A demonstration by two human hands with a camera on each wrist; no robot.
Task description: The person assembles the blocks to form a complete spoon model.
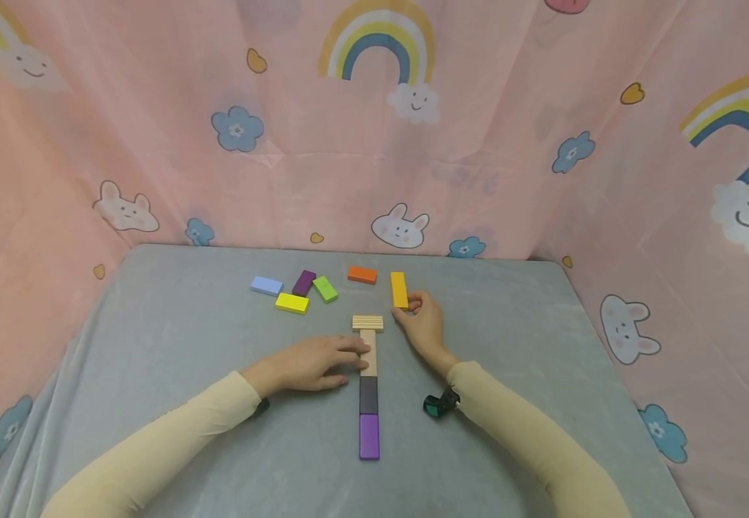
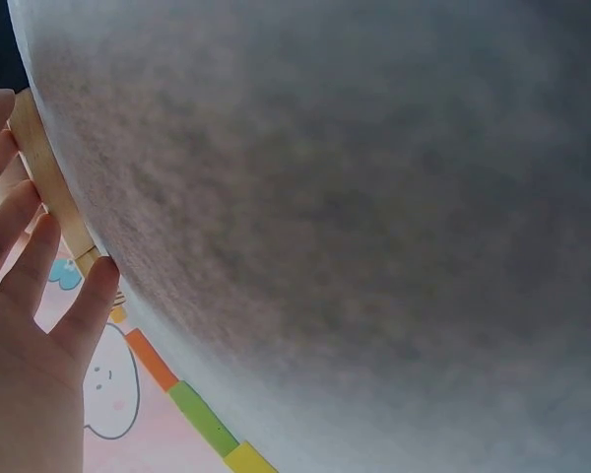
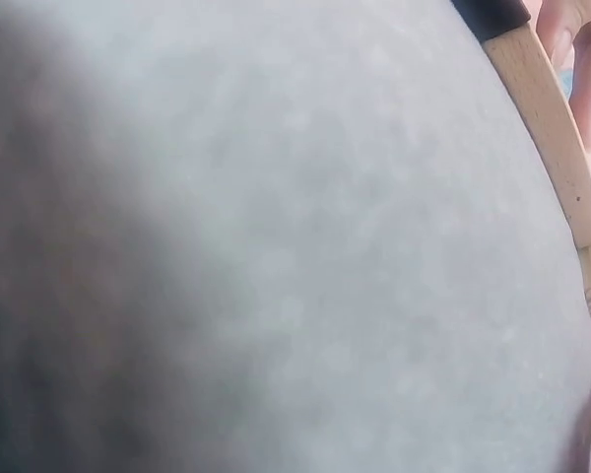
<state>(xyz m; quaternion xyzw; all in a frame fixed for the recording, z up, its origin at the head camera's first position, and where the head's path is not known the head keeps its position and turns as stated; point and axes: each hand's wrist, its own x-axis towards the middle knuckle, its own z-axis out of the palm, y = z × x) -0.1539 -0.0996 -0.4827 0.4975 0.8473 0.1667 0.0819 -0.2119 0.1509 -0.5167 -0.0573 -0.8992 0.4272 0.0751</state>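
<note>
My right hand (image 1: 424,327) pinches the near end of an amber block (image 1: 398,288) between thumb and fingers, to the right of a row of blocks. With its fingers extended, my left hand (image 1: 316,362) reaches over the plain wooden block (image 1: 368,367) in that row, fingertips overlapping its face. Below the wooden block, toward me, a black block (image 1: 368,395) and then a purple block (image 1: 369,437) continue the line. Across the far end sits a striped wooden piece (image 1: 368,323). In the left wrist view the left fingers (image 2: 91,296) lie spread alongside the wooden block (image 2: 51,177).
Farther back lie an orange block (image 1: 362,275), a green block (image 1: 325,288), a dark purple block (image 1: 304,283), a yellow block (image 1: 292,303) and a light blue block (image 1: 267,285). A grey cloth (image 1: 219,460) covers the table; a pink patterned curtain (image 1: 322,187) stands behind it.
</note>
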